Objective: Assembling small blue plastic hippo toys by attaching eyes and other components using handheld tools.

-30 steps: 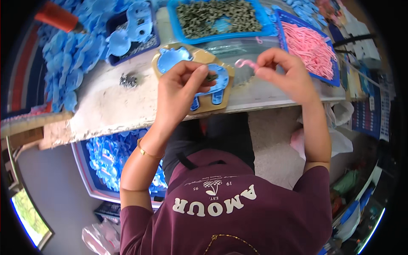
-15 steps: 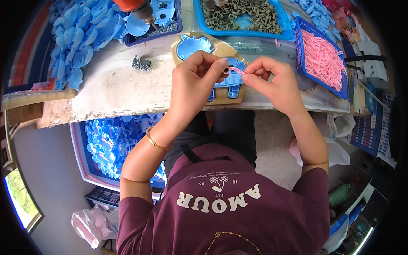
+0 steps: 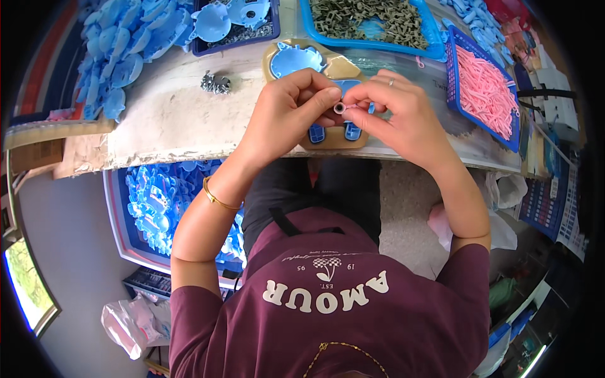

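Thumb and fingers of my left hand (image 3: 285, 112) pinch a small round part (image 3: 339, 108) with a dark centre and a pale rim. Against it, my right hand (image 3: 403, 116) is closed on a thin pink plastic strip (image 3: 352, 107), mostly hidden by the fingers. Both hands meet just above a tan holding block (image 3: 335, 144). A round blue plastic shell (image 3: 296, 61) sits in the block's far left part. Nearer me lies a second blue piece, largely covered by my hands, with two blue leg-like parts (image 3: 317, 133) showing below them.
A pile of blue shells (image 3: 126, 38) stands far left, beside a dark blue screw tray (image 3: 242, 39). Dark small parts fill a blue tray (image 3: 372, 19); pink strips fill a basket (image 3: 482, 91). Metal bits (image 3: 215, 82) lie left. A bin (image 3: 145, 255) of blue parts sits below the table edge.
My hands have come closer together, and less of the pink strip shows between them. The view has shifted slightly, and the orange-red tool at the top is out of sight.
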Available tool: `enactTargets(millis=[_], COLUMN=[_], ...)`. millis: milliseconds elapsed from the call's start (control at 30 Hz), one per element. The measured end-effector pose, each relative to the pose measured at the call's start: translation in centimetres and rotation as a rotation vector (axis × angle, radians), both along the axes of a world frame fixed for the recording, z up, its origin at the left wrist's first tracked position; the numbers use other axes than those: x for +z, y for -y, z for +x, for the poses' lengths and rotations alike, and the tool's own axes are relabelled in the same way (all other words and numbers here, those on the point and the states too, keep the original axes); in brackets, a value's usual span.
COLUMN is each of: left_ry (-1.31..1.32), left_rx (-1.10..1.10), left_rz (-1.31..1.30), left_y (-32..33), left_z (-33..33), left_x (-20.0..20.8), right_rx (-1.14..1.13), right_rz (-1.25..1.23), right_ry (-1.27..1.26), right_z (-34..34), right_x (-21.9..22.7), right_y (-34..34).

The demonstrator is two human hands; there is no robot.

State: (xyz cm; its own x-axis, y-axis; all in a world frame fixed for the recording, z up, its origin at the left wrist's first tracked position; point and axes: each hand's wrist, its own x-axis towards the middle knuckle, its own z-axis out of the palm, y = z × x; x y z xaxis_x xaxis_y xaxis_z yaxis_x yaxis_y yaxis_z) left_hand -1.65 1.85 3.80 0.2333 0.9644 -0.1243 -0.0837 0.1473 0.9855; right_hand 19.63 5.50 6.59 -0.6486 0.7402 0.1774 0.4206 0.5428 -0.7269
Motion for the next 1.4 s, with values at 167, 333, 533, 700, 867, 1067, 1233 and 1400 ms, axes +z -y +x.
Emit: enactTargets(millis=[167, 333, 533, 700, 867, 1067, 1233, 1400], left_ry=[-0.191, -0.502, -0.670, -0.790, -0.950, -1.064, -1.078, -1.064], left_rx=[0.228, 0.412, 0.440, 0.321, 0.142, 0.021, 0.034, 0.040], left_rz=[0.123, 0.395, 0.608, 0.803, 0.970, 0.953, 0.941, 0.915], left_y=[-0.3, 0.5, 1.2, 1.2, 1.7, 2.4, 2.5, 2.4], left_z=[-1.0, -2.8, -2.9, -3.0, -2.8, -2.7, -2.5, -2.2], left_x=[0.1, -0.5, -2.1, -2.6, -3.0, -3.6, -3.9, -3.9], right_rx=[0.066, 0.096, 0.116, 0.216, 0.295, 0.049, 0.087, 0.044], right_rz=[0.505, 0.555, 0.501, 0.485, 0.459, 0.399, 0.429, 0.547], right_ry=[0.079, 0.167, 0.178, 0.183, 0.251, 0.202, 0.263, 0.234], right_z=[-1.6, -3.1, -3.4, -3.5, -3.7, -1.4, 0.0, 0.1], right_x=[-1.4, -3.7, -4.5, -4.6, -4.0, -3.1, -3.4, -3.5], right_y=[-1.2, -1.5, -1.8, -2.9, -3.3, -2.2, -2.1, -2.7])
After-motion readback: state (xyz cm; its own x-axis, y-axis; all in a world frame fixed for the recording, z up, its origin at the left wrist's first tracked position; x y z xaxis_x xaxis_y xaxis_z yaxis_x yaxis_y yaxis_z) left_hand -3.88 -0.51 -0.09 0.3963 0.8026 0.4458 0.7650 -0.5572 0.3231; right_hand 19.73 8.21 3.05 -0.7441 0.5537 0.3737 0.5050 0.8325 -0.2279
